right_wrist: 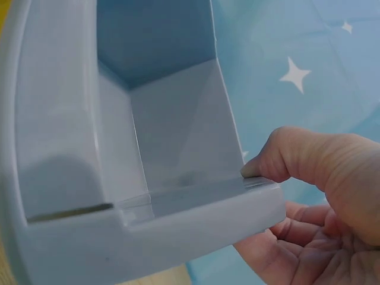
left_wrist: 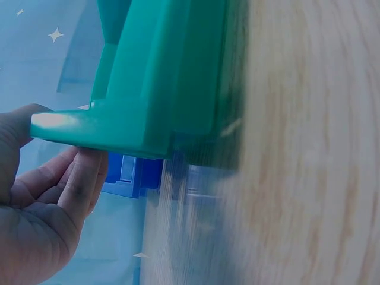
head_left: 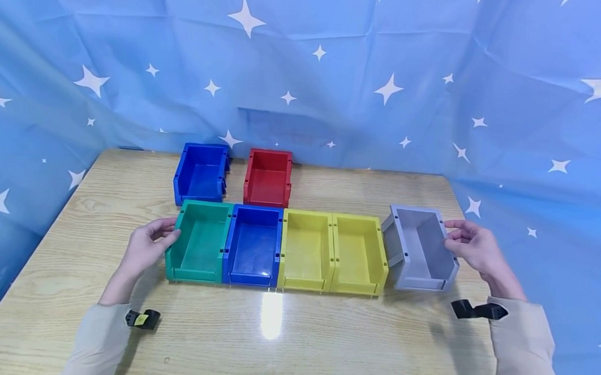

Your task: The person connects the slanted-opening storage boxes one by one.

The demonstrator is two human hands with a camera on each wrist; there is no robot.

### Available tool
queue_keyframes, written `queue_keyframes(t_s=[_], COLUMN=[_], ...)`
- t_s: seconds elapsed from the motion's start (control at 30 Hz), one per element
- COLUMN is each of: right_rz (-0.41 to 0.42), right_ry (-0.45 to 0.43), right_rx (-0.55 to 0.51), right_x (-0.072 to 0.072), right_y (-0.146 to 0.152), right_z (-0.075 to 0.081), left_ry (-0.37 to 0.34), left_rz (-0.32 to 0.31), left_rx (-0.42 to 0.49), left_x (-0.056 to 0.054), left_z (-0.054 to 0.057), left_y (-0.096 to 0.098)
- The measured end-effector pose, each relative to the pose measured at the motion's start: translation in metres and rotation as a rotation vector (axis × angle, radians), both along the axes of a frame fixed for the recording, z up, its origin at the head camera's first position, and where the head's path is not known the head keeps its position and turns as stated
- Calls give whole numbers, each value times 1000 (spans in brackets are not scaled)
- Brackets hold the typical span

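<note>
So the left hand (head_left: 147, 244) is pinching the left rim of the green open-front plastic bin (head_left: 203, 242), which starts the near row. Next come a blue plastic bin (head_left: 254, 242) and two yellow plastic bins (head_left: 307, 250), long axes near-to-far. Just right of those sits the grey plastic bin (head_left: 420, 247), a bit skewed. Right hand (head_left: 475, 250) is nearer, pinching its right rim, so the row's left of that grip.

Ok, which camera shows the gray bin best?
The head view: it fits nearly all of the gray bin, uncropped, with the right hand pinching its right rim. The right wrist view gives a close but cropped look; the left wrist view doesn't show it.
</note>
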State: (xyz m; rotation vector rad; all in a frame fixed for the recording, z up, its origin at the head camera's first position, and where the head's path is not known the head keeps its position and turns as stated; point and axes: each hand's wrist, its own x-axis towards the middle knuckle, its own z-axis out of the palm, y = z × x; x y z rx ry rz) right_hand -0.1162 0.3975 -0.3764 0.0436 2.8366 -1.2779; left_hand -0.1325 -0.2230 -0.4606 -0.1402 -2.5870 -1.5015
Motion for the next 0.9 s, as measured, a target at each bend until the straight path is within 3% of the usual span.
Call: queue_keyframes(t_s=[0.63, 0.73, 0.83, 0.9], right_rz=[-6, -41, -69, -42], right_ry=[13, 70, 209, 313], right_rx=[-32, 29, 141, 203], right_x=[1, 3, 4, 1], right_y=[0, -5, -20, -35], right_z=[-7, -5, 0, 3], left_ry=[9, 11, 12, 13], left_rz=[1, -1, -4, -4], left_rx=[-4, -12, -10, -7], left_x=[1, 2, 2, 2], left_z=[-1, 0, 0, 0], left_y=[-2, -1, -1, 0])
